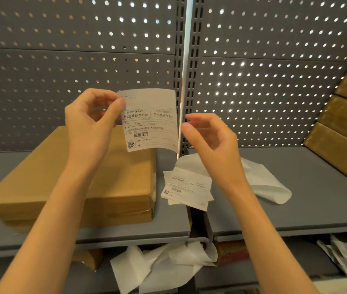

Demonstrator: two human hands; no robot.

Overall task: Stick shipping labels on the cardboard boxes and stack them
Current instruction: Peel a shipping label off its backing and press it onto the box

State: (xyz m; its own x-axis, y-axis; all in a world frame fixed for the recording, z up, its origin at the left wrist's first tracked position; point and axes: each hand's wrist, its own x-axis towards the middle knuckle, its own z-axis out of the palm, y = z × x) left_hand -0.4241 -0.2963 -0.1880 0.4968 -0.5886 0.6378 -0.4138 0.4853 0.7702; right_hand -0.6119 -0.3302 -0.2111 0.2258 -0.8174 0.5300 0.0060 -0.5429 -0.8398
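The left hand (93, 122) pinches a label (149, 119) by its upper left corner, holding it upright in the air with its long axis vertical. The right hand (208, 136) is just right of the label, fingers loosely curled; whether it grips a thin backing edge I cannot tell. The box (79, 172) lies flat on the shelf (295, 187), below and to the near left, its long axis running near to far. The left hand is nearer the box. Spare labels (186, 187) lie right of the box.
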